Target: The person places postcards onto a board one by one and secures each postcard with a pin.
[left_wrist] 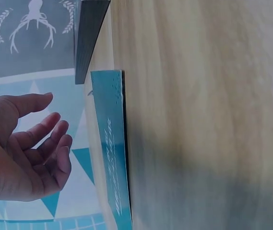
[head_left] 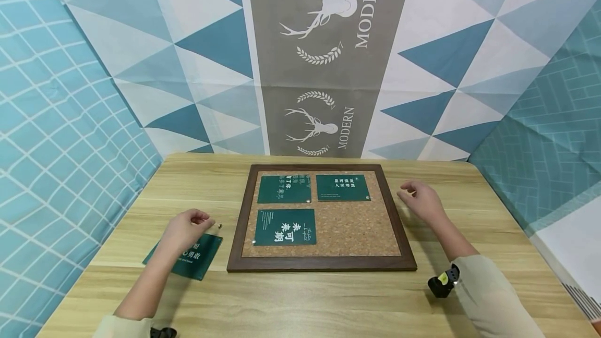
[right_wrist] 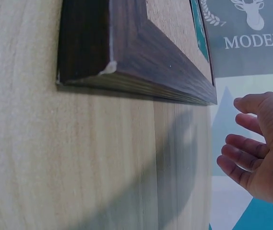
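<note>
My left hand (head_left: 188, 228) hovers over a loose green card (head_left: 199, 262) with white writing, its fingers loosely bent and nothing between thumb and fingers in the left wrist view. Small metallic pins (head_left: 219, 226) lie just past its fingertips. A cork board (head_left: 352, 228) in a dark wooden frame (head_left: 324, 264) lies in the middle. On it are three green cards: one at upper left (head_left: 285, 190), one at upper right (head_left: 343, 188) and one at lower left (head_left: 285, 227). Beside the frame's right side is my right hand (head_left: 422, 201), fingers relaxed and holding nothing.
The board lies on a light wood-grain table (head_left: 300, 301). Behind it hangs a patterned cloth (head_left: 324, 67) with deer heads and triangles. A blue tiled-pattern cloth (head_left: 61, 134) runs along the left side.
</note>
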A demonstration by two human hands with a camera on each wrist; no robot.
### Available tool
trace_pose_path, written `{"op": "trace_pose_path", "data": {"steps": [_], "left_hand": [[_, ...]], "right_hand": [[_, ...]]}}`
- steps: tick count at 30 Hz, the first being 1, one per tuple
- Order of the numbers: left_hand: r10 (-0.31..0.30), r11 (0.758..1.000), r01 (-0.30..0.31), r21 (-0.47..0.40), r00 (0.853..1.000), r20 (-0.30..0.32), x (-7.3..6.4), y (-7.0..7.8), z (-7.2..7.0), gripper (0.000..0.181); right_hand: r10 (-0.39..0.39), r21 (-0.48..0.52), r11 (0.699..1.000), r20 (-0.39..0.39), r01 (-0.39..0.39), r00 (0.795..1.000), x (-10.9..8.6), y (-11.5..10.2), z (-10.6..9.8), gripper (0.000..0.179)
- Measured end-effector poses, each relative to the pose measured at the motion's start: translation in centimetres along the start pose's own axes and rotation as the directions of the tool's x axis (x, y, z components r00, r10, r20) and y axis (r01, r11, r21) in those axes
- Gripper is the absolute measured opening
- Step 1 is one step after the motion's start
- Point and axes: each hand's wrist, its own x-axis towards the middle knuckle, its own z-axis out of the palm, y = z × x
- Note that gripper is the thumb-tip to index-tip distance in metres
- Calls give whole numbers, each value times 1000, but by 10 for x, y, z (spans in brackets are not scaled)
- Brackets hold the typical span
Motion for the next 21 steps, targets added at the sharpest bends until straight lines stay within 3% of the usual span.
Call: {"op": "trace_pose_path", "data": {"steps": [21], "left_hand": [[-29,1000,29,3,999,-20,-3,-20,-10,44]], "right_hand": [[-7,-3,1000,42,7,999,3,8,3,37]]}}
